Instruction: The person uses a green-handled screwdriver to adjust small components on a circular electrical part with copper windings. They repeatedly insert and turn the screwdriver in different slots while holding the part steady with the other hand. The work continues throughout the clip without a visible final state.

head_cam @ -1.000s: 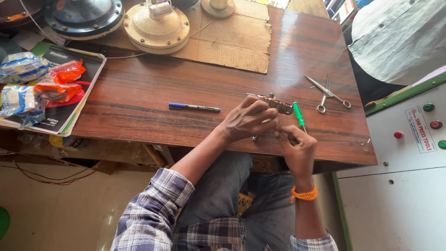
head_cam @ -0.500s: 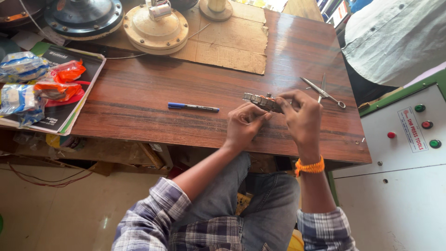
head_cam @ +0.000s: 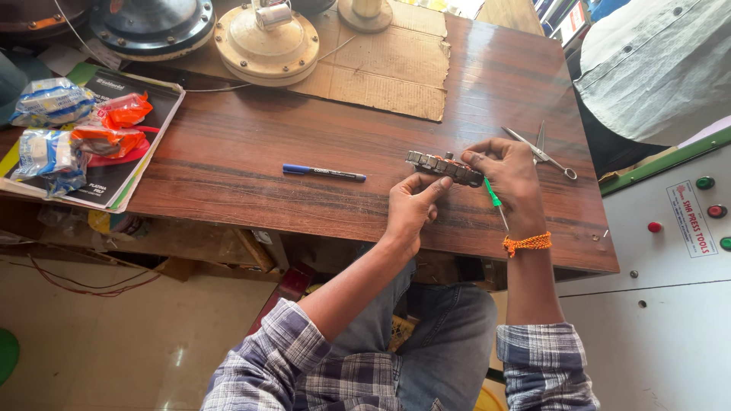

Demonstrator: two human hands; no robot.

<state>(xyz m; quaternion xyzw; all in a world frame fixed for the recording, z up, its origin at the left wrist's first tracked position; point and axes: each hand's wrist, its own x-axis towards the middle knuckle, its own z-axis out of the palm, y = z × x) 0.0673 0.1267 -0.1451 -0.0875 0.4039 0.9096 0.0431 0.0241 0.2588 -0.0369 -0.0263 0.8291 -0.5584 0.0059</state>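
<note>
**A:** Looking at the toothed metal ring (head_cam: 445, 165), dark with coppery bits. Held edge-on just above the table (head_cam: 228, 164), right of the middle, nearer the right edge than the left. Right hand (head_cam: 512, 173) closed over its right end, with a green screwdriver (head_cam: 496, 200) tucked under the palm, tip pointing at the near edge. Left hand (head_cam: 410, 211) pinching the near side with thumb and forefinger, so that grip closed on the ring too.

**B:** Changed from a second ago, right?

**A:** Yep. Sat low at the near edge back then, hands bunched over it, screwdriver poking out on the right. Now carried further in from that edge and turned on its side. Barely any shift over the last half second, though. Looks settled into a steadier two-handed hold.

**B:** Around it?

**A:** Scissors (head_cam: 542, 147) just past the right hand, untouched. Blue pen (head_cam: 324, 173) left of the ring, well apart. Cardboard sheet (head_cam: 377, 72) along the far edge under a cream round housing (head_cam: 266, 42).

**B:** Any containers?

**A:** Only plastic packets (head_cam: 72, 122), blue-white and orange, piled on a booklet (head_cam: 133, 171) at the left edge. Sealed by the look of it; contents impossible to make out.
</note>
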